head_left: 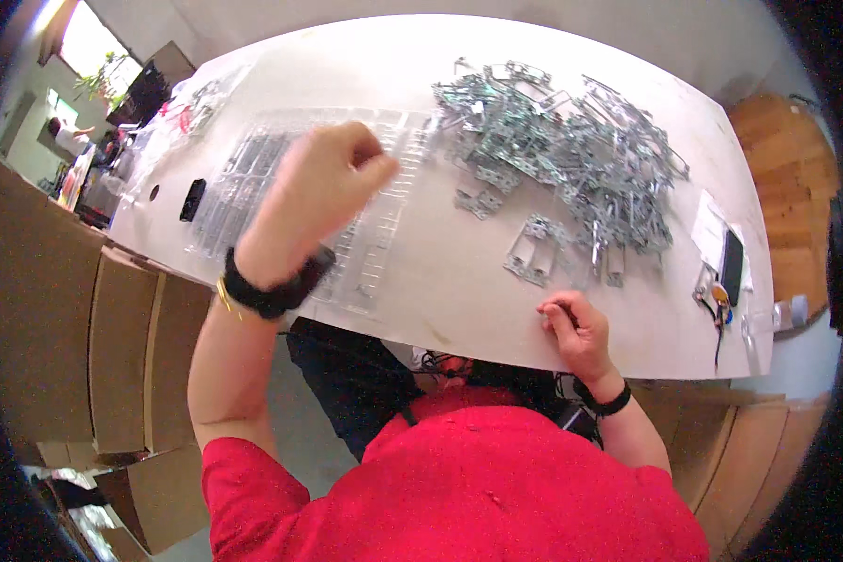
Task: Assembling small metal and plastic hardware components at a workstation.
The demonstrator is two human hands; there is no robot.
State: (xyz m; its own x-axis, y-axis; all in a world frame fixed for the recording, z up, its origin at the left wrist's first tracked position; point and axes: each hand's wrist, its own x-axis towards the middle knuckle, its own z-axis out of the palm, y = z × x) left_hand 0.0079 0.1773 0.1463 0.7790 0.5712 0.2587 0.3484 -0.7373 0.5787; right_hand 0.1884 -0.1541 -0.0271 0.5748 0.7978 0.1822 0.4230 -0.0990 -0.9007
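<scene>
My left hand (332, 178) is raised over a clear plastic tray (375, 267) with rows of slots. Its fingers are curled in and slightly blurred; whatever they may hold is hidden. Grey metal parts seem to fill the tray's left portion, partly covered by my arm. By the table's front edge, my right hand (583, 337) is closed, thumb against fingers, around something small and dark that I cannot make out. Just beyond it lies a loose metal bracket (537, 251), beside a large tangled heap of similar metal brackets (571, 150).
The white table (459, 300) has a curved far edge. A black object (193, 200) lies left of the tray. At the right are a dark phone (732, 262), papers, small tools and a clear bottle (776, 316). Cardboard boxes (122, 351) stand below on the left.
</scene>
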